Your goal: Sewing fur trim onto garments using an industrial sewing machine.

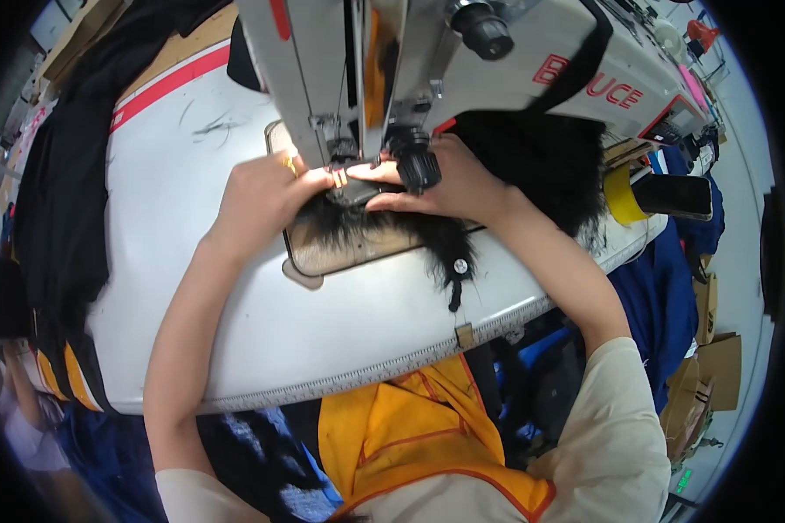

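Note:
A white sewing machine stands over the table, its lit needle area between my hands. Under the presser foot lies black furry fabric, with a strip hanging toward me that carries a small round silvery piece. My left hand, with a ring on one finger, grips the fabric's left edge close to the needle, thumb and fingers together. From the right, my right hand holds the fabric by the foot, its fingertips partly hidden behind a black knob. Further black furry fabric lies beyond my right wrist.
A measuring tape runs along the white table's front edge. Black cloth drapes over the left side. At right are a yellow tape roll and a dark phone-like slab. Another person sits at far left.

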`<state>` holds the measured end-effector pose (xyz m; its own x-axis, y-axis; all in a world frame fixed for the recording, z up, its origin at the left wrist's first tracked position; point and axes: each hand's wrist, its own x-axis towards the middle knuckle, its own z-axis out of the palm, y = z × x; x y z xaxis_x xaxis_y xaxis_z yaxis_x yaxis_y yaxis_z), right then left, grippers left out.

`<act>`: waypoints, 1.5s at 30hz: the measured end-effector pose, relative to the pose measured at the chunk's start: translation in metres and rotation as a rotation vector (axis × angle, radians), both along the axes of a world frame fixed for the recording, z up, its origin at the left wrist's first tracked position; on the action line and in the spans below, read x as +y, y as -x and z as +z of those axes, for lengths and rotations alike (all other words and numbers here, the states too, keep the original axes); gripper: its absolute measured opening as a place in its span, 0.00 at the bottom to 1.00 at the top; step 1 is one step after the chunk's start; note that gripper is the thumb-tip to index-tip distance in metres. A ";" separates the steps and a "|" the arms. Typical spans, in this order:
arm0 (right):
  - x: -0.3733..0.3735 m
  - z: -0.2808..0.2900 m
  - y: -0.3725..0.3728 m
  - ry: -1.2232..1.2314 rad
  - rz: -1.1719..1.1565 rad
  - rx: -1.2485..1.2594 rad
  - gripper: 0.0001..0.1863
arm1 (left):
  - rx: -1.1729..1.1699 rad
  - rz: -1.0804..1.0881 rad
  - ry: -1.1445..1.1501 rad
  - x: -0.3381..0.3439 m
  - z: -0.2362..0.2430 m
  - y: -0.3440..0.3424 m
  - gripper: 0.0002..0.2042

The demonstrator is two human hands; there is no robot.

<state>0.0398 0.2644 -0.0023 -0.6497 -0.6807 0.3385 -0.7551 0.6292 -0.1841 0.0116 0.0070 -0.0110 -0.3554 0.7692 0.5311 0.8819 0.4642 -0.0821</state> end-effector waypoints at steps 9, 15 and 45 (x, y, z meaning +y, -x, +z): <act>-0.037 0.004 -0.103 0.618 -0.168 -0.490 0.20 | -0.687 0.082 -0.660 -0.007 0.020 -0.089 0.12; -0.038 0.010 -0.089 1.228 -0.301 -1.144 0.21 | -1.208 0.251 -0.824 0.023 0.016 -0.092 0.26; 0.523 -0.063 -0.068 -0.047 -0.602 0.116 0.24 | -1.094 0.330 -0.850 0.008 0.000 -0.092 0.11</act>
<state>0.1082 0.7878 -0.0648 -0.8854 -0.2212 0.4089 -0.2777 0.9570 -0.0836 0.1031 0.0154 -0.0105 -0.9783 0.1635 0.1273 0.1618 0.2192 0.9622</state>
